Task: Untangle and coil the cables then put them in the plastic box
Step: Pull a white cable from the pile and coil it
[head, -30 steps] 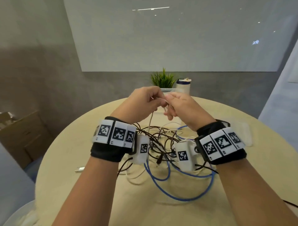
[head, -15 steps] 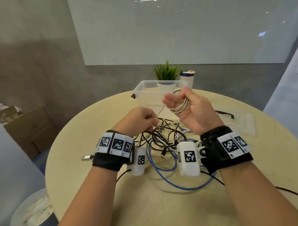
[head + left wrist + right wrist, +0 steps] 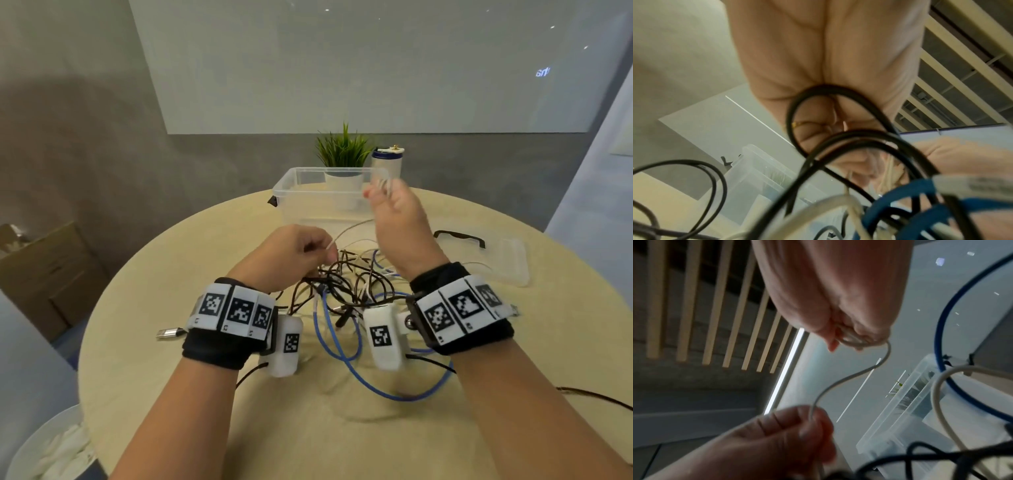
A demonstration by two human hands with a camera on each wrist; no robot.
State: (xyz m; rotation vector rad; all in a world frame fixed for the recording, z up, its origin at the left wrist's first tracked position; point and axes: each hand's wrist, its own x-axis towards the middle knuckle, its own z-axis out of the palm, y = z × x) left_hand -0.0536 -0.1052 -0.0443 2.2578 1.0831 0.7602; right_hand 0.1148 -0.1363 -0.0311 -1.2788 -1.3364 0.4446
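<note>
While the right hand [image 3: 397, 212] grips white-cable [image 3: 851, 379] loops above the box [image 3: 291, 185], the left hand [image 3: 291, 257] pinches the strand over the tangle [image 3: 346, 284] on the bench [image 3: 171, 274]; feeding slack steadily should keep loops even.

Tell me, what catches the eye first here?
A tangle of black, blue and white cables sprawls mid-table between two wrists. The raised right hand holds white cable loops, while the left hand pinches the same cable lower down. Behind stands a clear plastic box.
</note>
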